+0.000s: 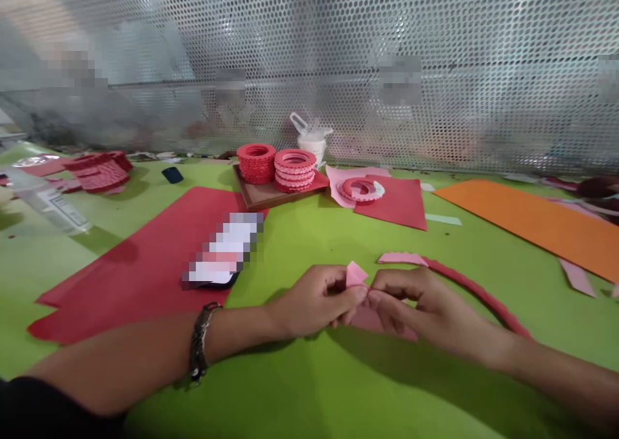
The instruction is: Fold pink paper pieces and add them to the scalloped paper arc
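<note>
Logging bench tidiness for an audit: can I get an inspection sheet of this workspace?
Surface: green table, partly covered by paper sheets.
Job's things: pink paper piece, pinched between both hands; red scalloped strip curving past the right hand.
Clutter: red sheet, orange sheet, red ring stacks on a brown board, plastic bottle.
Hands: left hand and right hand both shut on the pink paper piece.
Cables: nothing seen.
Surroundings: perforated metal screen, blurred people behind it.
</note>
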`<state>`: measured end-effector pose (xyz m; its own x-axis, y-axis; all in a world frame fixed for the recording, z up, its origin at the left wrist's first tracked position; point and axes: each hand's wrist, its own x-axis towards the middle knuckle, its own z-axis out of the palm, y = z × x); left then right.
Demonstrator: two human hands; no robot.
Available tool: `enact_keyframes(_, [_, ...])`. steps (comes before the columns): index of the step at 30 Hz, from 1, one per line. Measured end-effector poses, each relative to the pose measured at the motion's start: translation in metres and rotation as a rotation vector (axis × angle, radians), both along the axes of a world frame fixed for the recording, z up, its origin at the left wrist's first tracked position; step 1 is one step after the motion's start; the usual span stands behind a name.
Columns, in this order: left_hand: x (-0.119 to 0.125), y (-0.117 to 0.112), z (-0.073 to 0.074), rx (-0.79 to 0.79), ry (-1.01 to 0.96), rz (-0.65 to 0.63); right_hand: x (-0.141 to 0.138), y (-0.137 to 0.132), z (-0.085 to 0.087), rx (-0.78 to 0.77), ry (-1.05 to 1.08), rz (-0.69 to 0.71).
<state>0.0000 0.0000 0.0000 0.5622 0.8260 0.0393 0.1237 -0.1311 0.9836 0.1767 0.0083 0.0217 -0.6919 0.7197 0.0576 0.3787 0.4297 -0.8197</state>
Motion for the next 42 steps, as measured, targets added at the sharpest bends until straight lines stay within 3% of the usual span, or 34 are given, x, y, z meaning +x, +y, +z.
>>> enact_keyframes(4, [0.001, -0.002, -0.001, 0.035, 0.003, 0.027, 0.000, -0.002, -0.001, -0.179, 0.087, 0.029])
enact_keyframes(10, [-0.001, -0.001, -0.001, 0.059, 0.007, -0.062, 0.003, -0.003, 0.000, -0.028, 0.201, -0.081])
enact_keyframes(16, [-0.001, -0.004, 0.000, 0.123, 0.105, -0.019, -0.001, -0.006, 0.000, -0.083, 0.266, -0.118])
enact_keyframes(20, [0.002, -0.005, 0.002, 0.082, -0.026, 0.086, -0.001, -0.007, -0.001, -0.182, 0.302, -0.128])
enact_keyframes(25, [0.004, -0.006, 0.000, 0.023, -0.111, 0.099, -0.001, -0.004, -0.003, -0.244, 0.361, -0.076])
enact_keyframes(31, [0.002, -0.004, 0.000, 0.118, -0.073, 0.109, 0.003, 0.003, -0.008, -0.416, 0.481, 0.001])
enact_keyframes(42, [-0.003, -0.005, -0.004, 0.326, 0.050, 0.048, 0.001, 0.000, -0.001, -0.425, 0.340, -0.014])
